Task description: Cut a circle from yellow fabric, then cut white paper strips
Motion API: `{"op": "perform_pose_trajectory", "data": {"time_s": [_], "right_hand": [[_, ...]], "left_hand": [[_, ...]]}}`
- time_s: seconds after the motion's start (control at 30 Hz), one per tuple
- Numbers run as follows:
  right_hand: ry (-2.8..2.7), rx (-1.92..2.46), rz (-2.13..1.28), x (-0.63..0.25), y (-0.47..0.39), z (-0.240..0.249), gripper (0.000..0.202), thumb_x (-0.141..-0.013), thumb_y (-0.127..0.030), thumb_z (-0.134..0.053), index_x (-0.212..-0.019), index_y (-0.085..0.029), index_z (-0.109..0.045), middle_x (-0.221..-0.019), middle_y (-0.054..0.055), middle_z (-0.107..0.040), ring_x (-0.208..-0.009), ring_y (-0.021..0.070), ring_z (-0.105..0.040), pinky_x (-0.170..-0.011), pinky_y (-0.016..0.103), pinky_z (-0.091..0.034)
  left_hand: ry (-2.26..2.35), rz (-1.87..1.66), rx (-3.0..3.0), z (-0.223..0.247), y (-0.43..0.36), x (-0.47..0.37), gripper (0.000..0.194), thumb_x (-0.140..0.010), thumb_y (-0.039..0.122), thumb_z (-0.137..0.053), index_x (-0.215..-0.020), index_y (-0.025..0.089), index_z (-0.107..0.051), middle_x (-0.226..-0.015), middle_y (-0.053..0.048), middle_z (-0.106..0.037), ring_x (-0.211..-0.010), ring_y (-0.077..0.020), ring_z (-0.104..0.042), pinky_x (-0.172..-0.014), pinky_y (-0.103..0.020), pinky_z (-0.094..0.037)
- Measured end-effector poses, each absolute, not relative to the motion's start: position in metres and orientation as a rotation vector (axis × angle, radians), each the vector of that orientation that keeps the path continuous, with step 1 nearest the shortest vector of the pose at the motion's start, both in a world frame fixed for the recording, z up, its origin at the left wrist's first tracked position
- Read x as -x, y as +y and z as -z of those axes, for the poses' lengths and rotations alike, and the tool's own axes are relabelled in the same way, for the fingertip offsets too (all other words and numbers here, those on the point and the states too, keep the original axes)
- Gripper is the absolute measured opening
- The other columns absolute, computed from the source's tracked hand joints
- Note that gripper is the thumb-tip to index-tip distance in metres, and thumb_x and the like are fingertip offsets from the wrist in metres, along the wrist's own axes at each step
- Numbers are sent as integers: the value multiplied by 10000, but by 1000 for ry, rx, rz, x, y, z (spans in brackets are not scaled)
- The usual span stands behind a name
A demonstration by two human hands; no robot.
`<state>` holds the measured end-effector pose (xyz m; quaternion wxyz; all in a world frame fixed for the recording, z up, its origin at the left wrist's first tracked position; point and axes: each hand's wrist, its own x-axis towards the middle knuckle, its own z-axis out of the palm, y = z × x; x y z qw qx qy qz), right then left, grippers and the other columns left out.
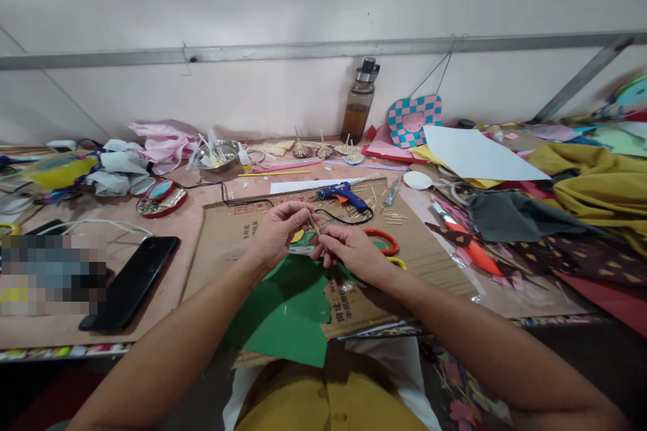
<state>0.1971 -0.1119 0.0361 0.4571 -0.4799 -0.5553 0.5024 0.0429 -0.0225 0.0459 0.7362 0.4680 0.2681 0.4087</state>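
Observation:
Over the cardboard sheet (404, 283), my left hand (278, 225) and my right hand (348, 246) meet at the fingertips. Between them is a thin wooden stick (314, 223), pinched at its upper end by the left and at its lower end by the right. Green paper (283, 310) with a ragged cut edge lies below my hands. Small yellow and green pieces are partly hidden behind my fingers. Just beyond lies a blue glue gun (344, 194) with its black cord. Scissors with red and yellow handles (383, 241) are partly covered by my right hand.
Loose sticks (391, 215) and a small knife (393, 192) lie on the cardboard. A black phone (131, 283) is on the left. Behind stand a bottle (360, 101), a metal bowl (218, 156) and several small stick fans (323, 148). Cloth (596, 195) and white paper (480, 151) crowd the right.

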Motion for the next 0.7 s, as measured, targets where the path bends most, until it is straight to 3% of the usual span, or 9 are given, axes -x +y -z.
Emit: {"op": "perform_pose_trajectory", "data": {"time_s": [0.27,0.47,0.7], "right_hand": [[-1403,1213,-1225,-198,-114,-40,169,-875,-331,-593,-809,-186,-648,-770,5,-711,-573,110,-574,-594,246,-439],[-1327,1211,-1274,-198,-112,-37,201,-819,-385,-681,-785,-192,-639,-717,6,-687,-572,127,-576,-585,262,-460],[-1241,1224,-1263,-196,-110,-32,292,-740,-435,-765,-716,-201,-593,-639,-8,-658,-562,131,-571,-540,256,-464]], "left_hand": [[611,-930,-1069,-48,-24,-43,358,-555,370,-956,-679,156,-696,-652,-6,-694,-588,-82,-562,-600,-203,-453],[618,-888,-1117,-47,-24,-43,333,-611,384,-924,-713,150,-711,-682,-28,-703,-600,-96,-566,-604,-222,-454],[603,-821,-1037,-46,-25,-44,392,-574,422,-953,-779,152,-756,-704,-26,-720,-674,-126,-642,-680,-239,-505]]}}
